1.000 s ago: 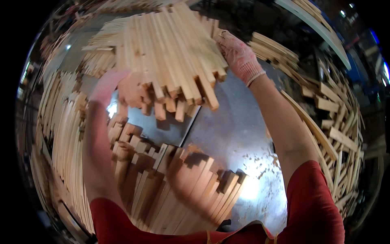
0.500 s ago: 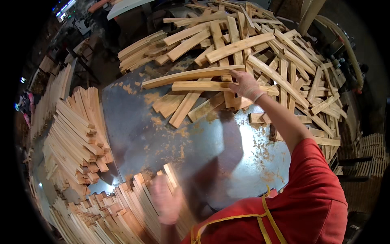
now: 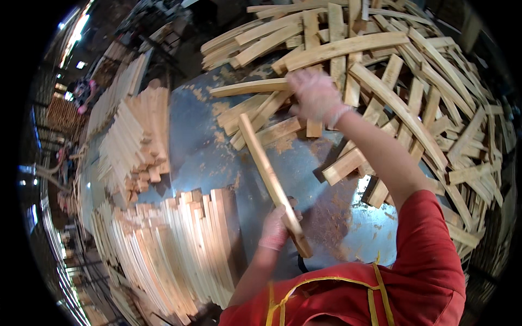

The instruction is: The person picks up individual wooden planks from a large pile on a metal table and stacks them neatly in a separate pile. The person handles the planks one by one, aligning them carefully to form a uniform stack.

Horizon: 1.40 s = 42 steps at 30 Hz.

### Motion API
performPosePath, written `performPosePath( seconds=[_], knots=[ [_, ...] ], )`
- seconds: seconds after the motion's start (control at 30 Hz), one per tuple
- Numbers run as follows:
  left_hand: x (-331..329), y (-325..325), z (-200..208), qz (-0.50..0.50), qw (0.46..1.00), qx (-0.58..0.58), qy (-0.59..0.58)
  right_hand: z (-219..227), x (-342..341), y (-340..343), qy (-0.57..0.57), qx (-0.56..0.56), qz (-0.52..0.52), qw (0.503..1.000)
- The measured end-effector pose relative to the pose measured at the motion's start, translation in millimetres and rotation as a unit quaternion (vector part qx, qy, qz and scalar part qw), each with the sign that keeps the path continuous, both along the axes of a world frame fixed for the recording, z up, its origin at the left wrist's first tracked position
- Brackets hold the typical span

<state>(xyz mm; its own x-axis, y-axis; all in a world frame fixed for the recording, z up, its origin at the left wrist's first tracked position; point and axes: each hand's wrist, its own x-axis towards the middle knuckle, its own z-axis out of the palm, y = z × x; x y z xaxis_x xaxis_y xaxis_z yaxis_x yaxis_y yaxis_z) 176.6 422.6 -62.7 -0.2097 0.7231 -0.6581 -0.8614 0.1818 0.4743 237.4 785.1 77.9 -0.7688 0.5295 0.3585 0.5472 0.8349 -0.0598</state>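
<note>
My left hand (image 3: 276, 227) is closed around the lower part of a wooden strip (image 3: 267, 169), which slants up and away over the metal tabletop (image 3: 201, 144). Farther off, my right hand (image 3: 317, 98) is at the near end of another wooden strip (image 3: 247, 87) that lies on the table. Motion smears its fingers, so I cannot tell whether they grip that strip. Both hands seem to wear thin, pale gloves. Under and beside the right hand, several shorter pieces (image 3: 280, 131) lie crossed.
A large jumbled heap of wooden strips (image 3: 399, 100) covers the far and right side. Strips lie in neat rows (image 3: 174, 244) at the near left, and another stack (image 3: 142, 136) sits beyond them. Sawdust patches dot the tabletop.
My left hand has left the near-left row and now holds a strip in front of me. One of the two strips by my right hand is gone from its place. The view has shifted.
</note>
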Motion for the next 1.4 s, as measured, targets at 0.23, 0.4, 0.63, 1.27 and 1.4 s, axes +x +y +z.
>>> performPosePath(
  seconds=[0.23, 0.4, 0.63, 1.27, 1.4],
  knots=[
    [3.8, -18.8, 35.6, 0.090, 0.992, -0.002, 0.087, -51.5, 29.8, -10.7, -0.135, -0.383, 0.021, 0.913],
    [7.7, -36.5, 29.7, 0.105, 0.989, 0.045, 0.096, -25.3, 108.1, -240.2, -0.099, -0.583, -0.031, 0.806],
    [11.5, -118.6, 55.5, -0.190, 0.824, -0.258, 0.468, -94.7, 89.8, -335.6, -0.007, -0.712, 0.148, 0.687],
    [57.5, -215.0, 101.9, -0.208, 0.546, -0.195, 0.788, -0.2, 111.3, -235.9, 0.056, -0.461, -0.054, 0.884],
    [69.4, -137.4, 88.0, -0.259, 0.467, -0.079, 0.841, -49.0, 247.8, -52.5, 0.069, -0.048, -0.249, 0.965]
  ],
)
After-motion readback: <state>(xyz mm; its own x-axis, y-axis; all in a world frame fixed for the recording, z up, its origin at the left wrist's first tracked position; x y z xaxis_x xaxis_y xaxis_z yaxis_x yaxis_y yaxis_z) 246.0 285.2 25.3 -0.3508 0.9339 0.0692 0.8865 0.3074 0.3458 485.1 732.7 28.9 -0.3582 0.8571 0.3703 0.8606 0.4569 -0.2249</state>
